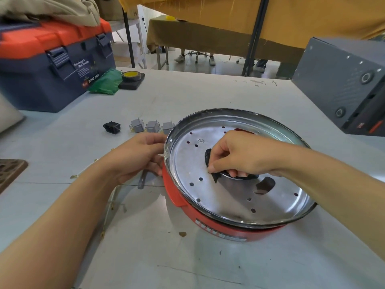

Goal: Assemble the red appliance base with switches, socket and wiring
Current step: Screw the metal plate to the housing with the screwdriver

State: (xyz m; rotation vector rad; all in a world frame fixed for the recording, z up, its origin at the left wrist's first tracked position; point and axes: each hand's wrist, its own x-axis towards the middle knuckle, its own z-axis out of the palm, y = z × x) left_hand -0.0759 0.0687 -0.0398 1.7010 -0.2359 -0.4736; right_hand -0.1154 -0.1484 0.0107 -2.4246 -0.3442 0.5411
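Observation:
The red appliance base point(210, 223) lies on the table, its shiny perforated metal plate point(225, 197) facing up. My left hand point(137, 157) grips its left rim. My right hand point(239, 155) reaches into the middle of the plate and pinches a black part point(215, 176) at the central opening; my fingers hide most of it. Three grey switches point(153, 126) stand in a row just left of the base's far rim. A black socket point(111, 126) lies to their left.
A navy and orange toolbox point(52, 65) stands at the back left, with a green bag point(107, 81) and a tape roll point(131, 77) beside it. A grey metal box point(343, 84) sits at the right. A grey tool point(141, 180) lies under my left hand.

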